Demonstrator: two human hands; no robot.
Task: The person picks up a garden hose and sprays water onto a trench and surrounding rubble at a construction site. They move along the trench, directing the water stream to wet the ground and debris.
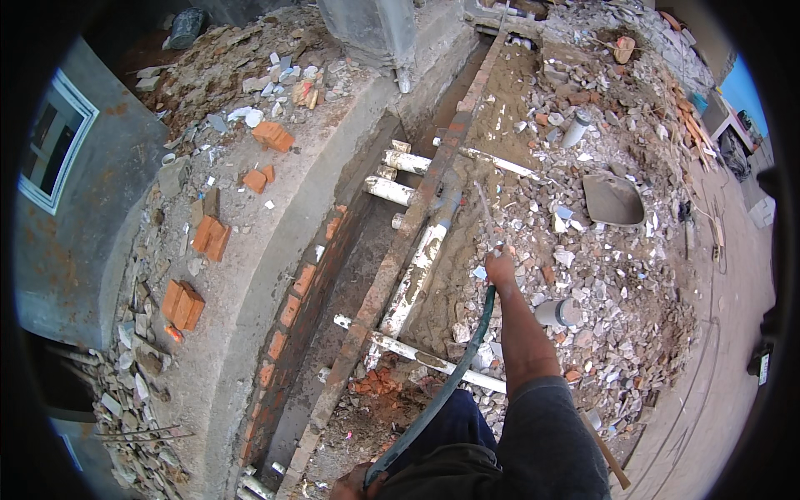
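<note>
My right hand (500, 268) is stretched forward, closed round the end of a dark green hose (440, 402). A thin stream of water leaves the hose and lands on wet sandy soil (468, 229) beside a mud-smeared white pipe (423, 265). Low at the bottom edge, my left hand (358, 483) grips the same hose, which bends up between the two hands; part of that hand is cut off by the frame. A thinner white pipe (417, 354) crosses under the hose, near my legs.
A brick-lined trench (333, 308) runs along my left, with short white pipe stubs (389, 191) across it. Loose bricks (183, 305) lie on the concrete ledge beyond. Rubble (617, 325) covers the ground at right, around a capped pipe (557, 313) and a shovel blade (614, 200).
</note>
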